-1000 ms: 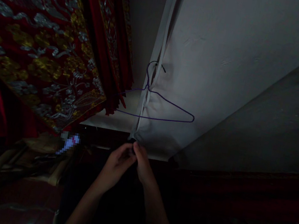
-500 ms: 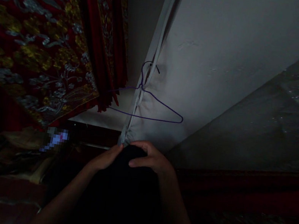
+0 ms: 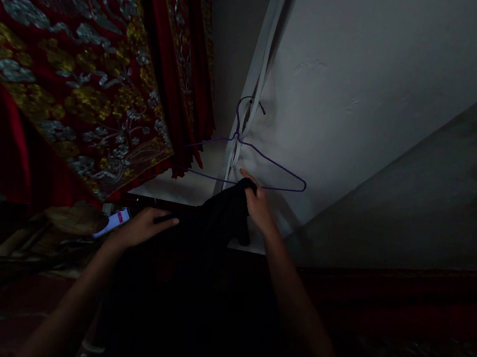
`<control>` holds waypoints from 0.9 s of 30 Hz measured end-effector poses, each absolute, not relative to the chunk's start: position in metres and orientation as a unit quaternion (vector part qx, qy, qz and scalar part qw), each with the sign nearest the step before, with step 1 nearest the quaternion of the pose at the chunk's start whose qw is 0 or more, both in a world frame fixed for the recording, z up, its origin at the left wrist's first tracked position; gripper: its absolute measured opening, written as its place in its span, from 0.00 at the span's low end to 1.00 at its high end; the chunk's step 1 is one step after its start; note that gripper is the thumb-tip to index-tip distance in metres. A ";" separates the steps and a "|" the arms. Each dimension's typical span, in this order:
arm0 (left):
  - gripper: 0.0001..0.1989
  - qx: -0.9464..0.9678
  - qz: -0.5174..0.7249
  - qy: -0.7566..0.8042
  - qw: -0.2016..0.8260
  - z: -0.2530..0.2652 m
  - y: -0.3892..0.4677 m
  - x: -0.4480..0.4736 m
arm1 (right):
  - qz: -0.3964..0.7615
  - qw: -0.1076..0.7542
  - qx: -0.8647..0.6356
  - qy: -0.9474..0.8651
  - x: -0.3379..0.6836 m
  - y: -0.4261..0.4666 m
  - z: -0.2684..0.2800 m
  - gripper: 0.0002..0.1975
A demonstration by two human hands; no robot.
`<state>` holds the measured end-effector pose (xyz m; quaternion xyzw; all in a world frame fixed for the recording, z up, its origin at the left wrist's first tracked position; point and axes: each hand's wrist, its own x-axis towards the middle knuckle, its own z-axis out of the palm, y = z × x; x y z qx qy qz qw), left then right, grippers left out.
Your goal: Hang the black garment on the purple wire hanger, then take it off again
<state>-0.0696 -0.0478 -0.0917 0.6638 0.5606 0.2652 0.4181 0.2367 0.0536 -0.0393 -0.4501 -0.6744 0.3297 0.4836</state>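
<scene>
A black cloth garment point(image 3: 220, 215) is stretched between my two hands, its exact kind lost in the dark. My right hand point(image 3: 259, 207) grips its raised upper end, fingers closed round the fabric at the lower bar of a purple wire hanger point(image 3: 237, 135). Lower and to the left, my left hand point(image 3: 149, 227) pinches another edge of the garment. The hanger hangs by its hook near a pale cord point(image 3: 269, 42) on the wall. Its left end is hidden behind red fringe. Whether the cloth passes over the bar I cannot tell.
On the left hangs a red cloth embroidered in gold and silver point(image 3: 91, 72). A pale wall point(image 3: 349, 99) rises behind the hanger, with a grey shiny surface point(image 3: 450, 179) to the right. Beside my left hand lies a small blue-white item point(image 3: 113, 223) among dim clutter.
My hands have moved apart. The right one rose to the hanger with one end of the black garment, while the left shifted left. The view has turned slightly to the left.
</scene>
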 end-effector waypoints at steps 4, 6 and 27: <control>0.23 0.687 0.219 0.604 0.339 -0.098 -0.047 -0.086 | 0.281 0.446 -0.483 -0.699 0.243 0.058 -0.063 0.16; 0.22 0.694 0.210 0.616 0.309 -0.101 -0.043 -0.089 | 0.222 0.442 -0.494 -0.715 0.254 0.058 -0.061 0.13; 0.21 0.726 0.418 0.515 0.180 0.028 0.005 -0.050 | 0.235 0.538 -0.469 -0.660 0.310 0.046 -0.035 0.35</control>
